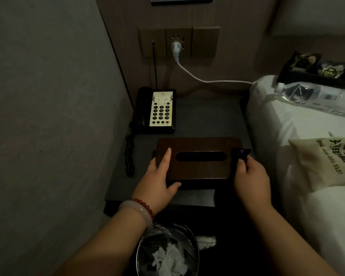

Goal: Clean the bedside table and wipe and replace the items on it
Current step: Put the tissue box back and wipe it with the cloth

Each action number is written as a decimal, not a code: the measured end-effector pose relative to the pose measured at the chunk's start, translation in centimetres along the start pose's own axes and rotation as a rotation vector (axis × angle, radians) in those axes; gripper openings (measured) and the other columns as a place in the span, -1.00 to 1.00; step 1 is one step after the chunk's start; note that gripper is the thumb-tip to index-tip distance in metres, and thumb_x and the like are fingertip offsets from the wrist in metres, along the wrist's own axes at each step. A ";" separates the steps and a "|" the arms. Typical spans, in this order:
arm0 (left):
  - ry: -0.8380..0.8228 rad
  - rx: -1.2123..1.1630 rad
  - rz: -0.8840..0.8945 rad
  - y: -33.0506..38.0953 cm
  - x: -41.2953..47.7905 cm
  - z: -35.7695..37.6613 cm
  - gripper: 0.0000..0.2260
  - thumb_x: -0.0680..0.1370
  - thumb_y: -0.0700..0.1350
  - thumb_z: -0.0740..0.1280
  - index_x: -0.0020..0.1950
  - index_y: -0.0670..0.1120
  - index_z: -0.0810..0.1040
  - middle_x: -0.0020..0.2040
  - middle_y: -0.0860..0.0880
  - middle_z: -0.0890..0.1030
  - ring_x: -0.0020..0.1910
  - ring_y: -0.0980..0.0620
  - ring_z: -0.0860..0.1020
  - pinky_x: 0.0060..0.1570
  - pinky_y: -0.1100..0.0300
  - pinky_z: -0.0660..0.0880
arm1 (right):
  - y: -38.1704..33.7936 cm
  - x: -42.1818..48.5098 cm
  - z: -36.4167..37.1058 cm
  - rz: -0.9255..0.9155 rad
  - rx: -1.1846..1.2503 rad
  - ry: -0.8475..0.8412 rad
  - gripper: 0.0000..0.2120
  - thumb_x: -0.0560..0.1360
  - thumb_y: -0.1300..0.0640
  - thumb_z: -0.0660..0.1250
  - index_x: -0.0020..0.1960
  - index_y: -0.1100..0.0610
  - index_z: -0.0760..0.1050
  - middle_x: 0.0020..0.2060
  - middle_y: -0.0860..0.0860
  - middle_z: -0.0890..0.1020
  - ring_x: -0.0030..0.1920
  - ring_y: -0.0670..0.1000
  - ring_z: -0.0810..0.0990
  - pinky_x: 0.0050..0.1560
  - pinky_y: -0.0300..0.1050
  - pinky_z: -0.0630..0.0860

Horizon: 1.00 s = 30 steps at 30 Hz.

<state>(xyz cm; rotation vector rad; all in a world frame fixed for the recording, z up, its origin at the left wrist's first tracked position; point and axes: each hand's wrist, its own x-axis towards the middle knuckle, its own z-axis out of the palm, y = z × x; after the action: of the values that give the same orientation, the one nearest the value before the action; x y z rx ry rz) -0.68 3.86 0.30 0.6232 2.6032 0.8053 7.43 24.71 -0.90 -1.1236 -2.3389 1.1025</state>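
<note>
Dark brown box (pixel 199 171) with black oval slot, on table (pixel 207 116) just in front of phone (pixel 161 110), left hand (pixel 157 176) flat on its phone-side end, right hand (pixel 249 176) pinching dark cloth (pixel 236 158) at far end, bag (pixel 327 158) printed "400-001 5137"

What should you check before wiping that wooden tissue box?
1. Left hand rests on the tissue box, steadying it: ok.
2. Right hand grips the cloth: ok.
3. Box lies fully on the table, not hanging over the edge: ok.
4. Phone sits apart from the box: ok.
5. Cloth clean and damp: cannot tell, too dark.
</note>
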 end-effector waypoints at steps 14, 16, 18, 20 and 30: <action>0.063 0.147 0.133 3.0 8.4 -0.5 -0.39 0.56 0.12 0.27 0.53 0.18 0.04 0.48 -0.06 0.09 0.39 0.01 0.29 0.30 0.23 0.29 | -3.3 7.9 0.5 -0.089 -0.258 0.076 -0.62 0.56 0.03 0.12 0.34 0.05 0.45 0.27 0.23 0.41 0.18 0.31 0.43 0.20 0.07 0.39; 0.043 0.144 0.122 2.9 8.4 0.3 -0.39 0.56 0.11 0.26 0.53 0.19 0.03 0.49 -0.04 0.07 0.40 0.04 0.27 0.29 0.27 0.27 | -2.6 8.0 0.5 -0.079 -0.276 0.070 -0.63 0.56 0.03 0.13 0.31 0.06 0.47 0.27 0.24 0.41 0.18 0.32 0.42 0.20 0.08 0.39; 0.030 0.151 0.113 2.8 8.4 0.8 -0.38 0.56 0.12 0.26 0.52 0.21 0.01 0.50 -0.03 0.04 0.42 0.04 0.24 0.32 0.25 0.26 | -1.9 7.7 0.5 -0.088 -0.285 0.092 -0.64 0.55 0.05 0.16 0.30 0.08 0.49 0.25 0.27 0.42 0.16 0.33 0.43 0.20 0.09 0.39; 0.017 0.162 0.106 2.7 8.5 1.2 -0.37 0.56 0.13 0.26 0.52 0.23 -0.02 0.50 -0.03 -0.01 0.44 0.03 0.21 0.35 0.21 0.26 | -1.4 7.3 0.6 -0.109 -0.287 0.107 -0.64 0.54 0.07 0.18 0.29 0.08 0.50 0.24 0.29 0.43 0.14 0.34 0.44 0.18 0.09 0.40; 0.008 0.196 0.020 1.5 8.5 -0.9 -0.49 0.57 0.27 -0.01 0.48 0.34 -0.13 0.56 0.02 -0.21 0.53 -0.07 -0.03 0.46 -0.03 0.14 | -1.3 5.9 0.4 -0.140 -0.471 -0.059 -0.37 0.47 -0.33 0.10 0.49 -0.26 0.04 0.54 0.05 -0.11 0.50 0.21 -0.19 0.44 0.21 -0.01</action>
<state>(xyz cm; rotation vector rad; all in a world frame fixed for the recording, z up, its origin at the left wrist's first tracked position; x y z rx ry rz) -7.75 8.82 0.23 0.7020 2.7082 0.5624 2.78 28.57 -0.41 -1.0570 -2.7606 0.5542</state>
